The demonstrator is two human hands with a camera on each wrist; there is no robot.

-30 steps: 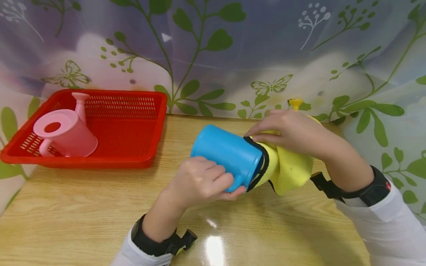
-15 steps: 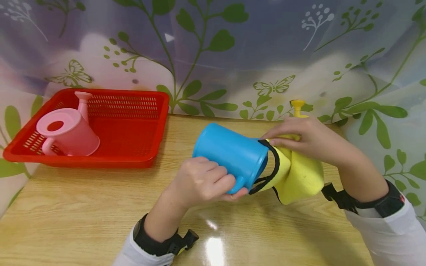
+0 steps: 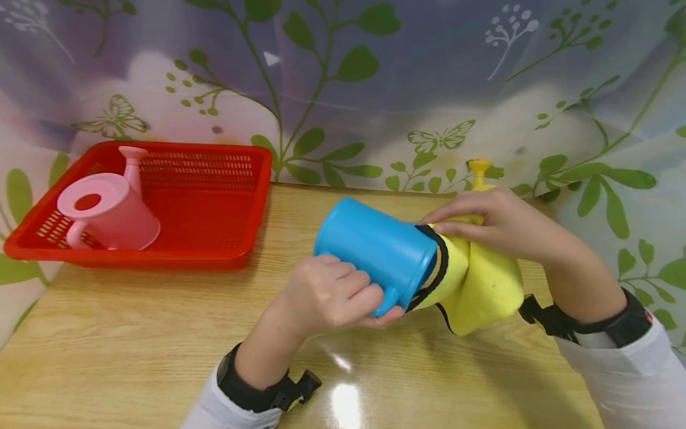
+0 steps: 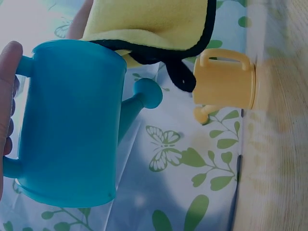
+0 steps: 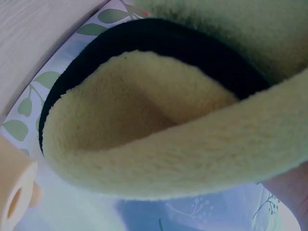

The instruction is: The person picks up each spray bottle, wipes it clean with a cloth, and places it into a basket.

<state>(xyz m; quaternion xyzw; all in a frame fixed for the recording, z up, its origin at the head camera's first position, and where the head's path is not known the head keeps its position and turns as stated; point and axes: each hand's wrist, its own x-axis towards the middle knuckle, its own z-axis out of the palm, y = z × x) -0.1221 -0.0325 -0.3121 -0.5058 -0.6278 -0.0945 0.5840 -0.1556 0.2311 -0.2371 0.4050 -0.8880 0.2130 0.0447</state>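
Note:
My left hand (image 3: 332,295) grips the handle of a blue watering can (image 3: 375,244), which is tipped on its side with its top facing right. In the left wrist view the can's spout and round sprinkler head (image 4: 148,93) point away from the handle. A yellow cloth (image 3: 490,292) with black edging is pinched between the thumb and fingers of my right hand (image 3: 493,223), its edge right at the can's top rim. Folded fleece (image 5: 144,110) fills most of the right wrist view. A black hanging loop (image 4: 180,74) dangles from the cloth.
A red basket (image 3: 236,257) stands at the left with a pink watering can (image 3: 125,217) inside. Behind the cloth is a yellow watering can (image 4: 224,82), mostly hidden in the head view. A leaf-patterned curtain (image 3: 343,107) closes off the back of the wooden table (image 3: 161,345).
My right hand has drawn the cloth a little to the right and down, and more of it hangs below the hand. The blue can has shifted slightly right in my left hand.

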